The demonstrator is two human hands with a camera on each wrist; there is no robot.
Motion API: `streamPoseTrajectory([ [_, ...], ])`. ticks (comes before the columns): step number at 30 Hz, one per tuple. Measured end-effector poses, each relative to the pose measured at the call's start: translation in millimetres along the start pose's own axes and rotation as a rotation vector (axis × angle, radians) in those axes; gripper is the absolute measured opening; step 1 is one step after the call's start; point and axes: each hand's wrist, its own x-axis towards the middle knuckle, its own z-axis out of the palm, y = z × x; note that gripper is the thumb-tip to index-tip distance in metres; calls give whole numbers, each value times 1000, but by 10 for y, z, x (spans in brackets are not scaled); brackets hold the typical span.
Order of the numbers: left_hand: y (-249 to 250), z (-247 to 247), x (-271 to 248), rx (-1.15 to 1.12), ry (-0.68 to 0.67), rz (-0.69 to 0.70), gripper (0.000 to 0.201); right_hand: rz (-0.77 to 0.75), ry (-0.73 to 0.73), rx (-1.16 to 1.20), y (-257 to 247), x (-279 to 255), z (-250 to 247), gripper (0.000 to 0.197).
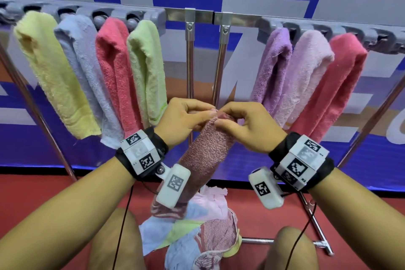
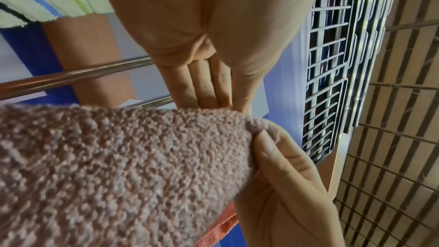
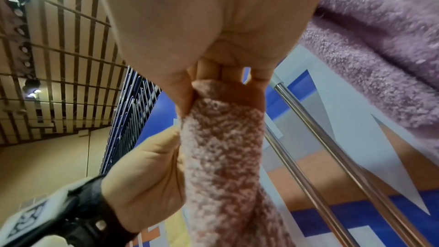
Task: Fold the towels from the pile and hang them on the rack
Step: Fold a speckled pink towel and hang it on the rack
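Fingertips of both hands meet at the top edge of a mottled pink towel [image 1: 206,151]. The left hand [image 1: 183,120] pinches that edge between thumb and fingers, and the right hand [image 1: 249,126] pinches it just beside, so the two hands nearly touch. In the right wrist view the towel's top is bunched between the right thumb and fingers, with the left palm against its side. From the grip the towel hangs down as a long narrow strip, slanting toward the person, and its lower end reaches the pile [image 1: 192,230] of loose towels on the red floor [image 1: 43,190] between the person's knees. Beyond the hands stands the rack [image 1: 190,16], its metal posts right behind the grip. Four folded towels hang on its left part and three on its right.
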Motion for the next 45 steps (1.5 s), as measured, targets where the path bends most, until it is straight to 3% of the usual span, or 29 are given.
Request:
streamPoseTrajectory([
  [4,34,0,8,-29,24,-6,22,-10,-80,23,-6,-6,-65,22],
  [6,51,25,-4,-42,-2,1,18,-52,-15,14,5,-23,-55,19],
  [11,109,54,-50,-44,-119,16,16,82,126,210,17,-70,-66,12],
  [19,132,133,-73,16,-30,92,15,94,155,184,-10,-68,-113,7],
  [26,127,175,-102,53,-40,114,18,117,182,168,4,-85,-93,7],
  [31,109,158,-109,92,-64,135,36,111,196,153,-10,-92,-68,9],
  [38,83,17,-51,41,-43,146,30,45,84,-153,3,-129,-139,15],
  [45,95,-75,-19,45,-124,148,31,34,-227,-266,146,-158,-203,8],
])
